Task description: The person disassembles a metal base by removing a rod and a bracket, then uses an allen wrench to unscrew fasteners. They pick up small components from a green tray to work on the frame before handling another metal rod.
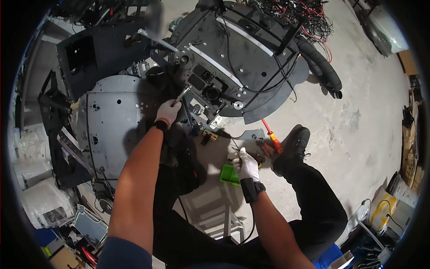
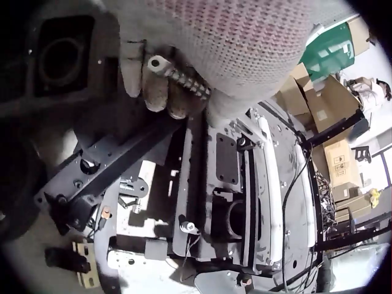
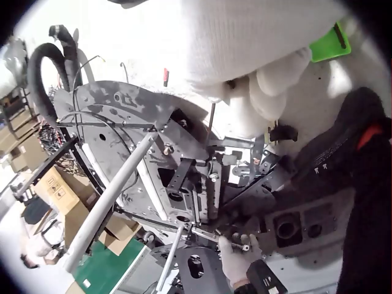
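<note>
Black metal chassis [image 1: 251, 58] on the floor, likely heavy and rigid; left hand [image 1: 168, 112] grips a knurled steel tool handle [image 2: 179, 78] against it (stiff, best held on the knurling); right hand [image 1: 247, 165] pinches a thin rod [image 1: 234, 144].

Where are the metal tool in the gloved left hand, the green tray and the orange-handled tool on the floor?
metal tool [image 1: 181, 95], head view, on its bare shaft.
green tray [image 1: 227, 175], head view, on a bare part.
orange-handled tool [image 1: 274, 142], head view, on its handle.
</note>
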{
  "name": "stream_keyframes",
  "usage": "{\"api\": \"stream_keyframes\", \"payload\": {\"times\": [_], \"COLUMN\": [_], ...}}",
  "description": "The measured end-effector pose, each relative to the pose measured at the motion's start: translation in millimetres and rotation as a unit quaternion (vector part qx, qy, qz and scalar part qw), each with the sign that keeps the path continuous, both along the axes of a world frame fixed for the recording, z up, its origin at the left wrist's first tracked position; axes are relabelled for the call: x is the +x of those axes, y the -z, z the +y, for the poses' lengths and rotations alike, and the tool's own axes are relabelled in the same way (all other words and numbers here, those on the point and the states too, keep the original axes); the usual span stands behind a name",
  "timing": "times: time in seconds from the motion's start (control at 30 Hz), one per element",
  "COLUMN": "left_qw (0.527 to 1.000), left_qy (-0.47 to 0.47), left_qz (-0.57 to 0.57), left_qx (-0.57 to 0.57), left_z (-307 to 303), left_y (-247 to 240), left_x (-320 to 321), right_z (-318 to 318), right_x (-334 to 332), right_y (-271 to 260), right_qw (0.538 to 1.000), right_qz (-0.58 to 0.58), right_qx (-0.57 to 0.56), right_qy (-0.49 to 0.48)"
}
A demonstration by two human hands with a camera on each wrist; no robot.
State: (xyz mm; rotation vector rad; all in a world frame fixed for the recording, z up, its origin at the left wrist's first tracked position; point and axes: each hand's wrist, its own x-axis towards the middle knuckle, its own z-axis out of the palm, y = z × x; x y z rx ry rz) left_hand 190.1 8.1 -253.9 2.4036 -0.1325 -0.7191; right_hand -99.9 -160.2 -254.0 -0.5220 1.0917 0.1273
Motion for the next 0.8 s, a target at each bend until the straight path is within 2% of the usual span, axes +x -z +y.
{"api": "stream_keyframes", "payload": {"times": [0.27, 0.33, 0.4, 0.47, 0.53, 0.6, 0.63, 0.73, 0.8], "left_qw": [0.992, 0.98, 0.979, 0.988, 0.982, 0.979, 0.981, 0.973, 0.971], "left_qy": [-0.055, -0.057, -0.041, 0.019, 0.031, 0.093, 0.069, 0.085, 0.083], "left_qz": [0.053, 0.039, 0.035, -0.008, -0.022, -0.1, 0.02, -0.013, 0.028], "left_qx": [-0.105, -0.188, -0.196, -0.151, -0.183, -0.152, -0.179, -0.216, -0.223], "left_z": [-11, -23, -38, -51, -59, -72, -74, -68, -61], "left_y": [-51, -58, -70, -70, -49, -53, -56, -38, -50], "left_x": [10, 16, 19, 27, 38, 40, 40, 36, 33], "right_z": [5, 5, 6, 6, 5, 3, 2, -1, -2], "right_x": [2, 0, -1, -4, -6, -5, -5, -1, 4], "right_y": [-6, -6, -9, -7, -8, -14, -13, -11, -15], "right_qw": [1.0, 1.0, 0.999, 0.999, 0.999, 0.999, 0.999, 0.999, 0.998], "right_qz": [0.005, -0.007, 0.018, 0.019, 0.022, 0.016, 0.017, 0.038, 0.044], "right_qx": [-0.005, 0.004, -0.024, -0.023, -0.023, -0.028, -0.028, -0.027, -0.034], "right_qy": [-0.022, -0.027, -0.032, -0.021, -0.009, 0.004, 0.004, 0.007, 0.034]}}
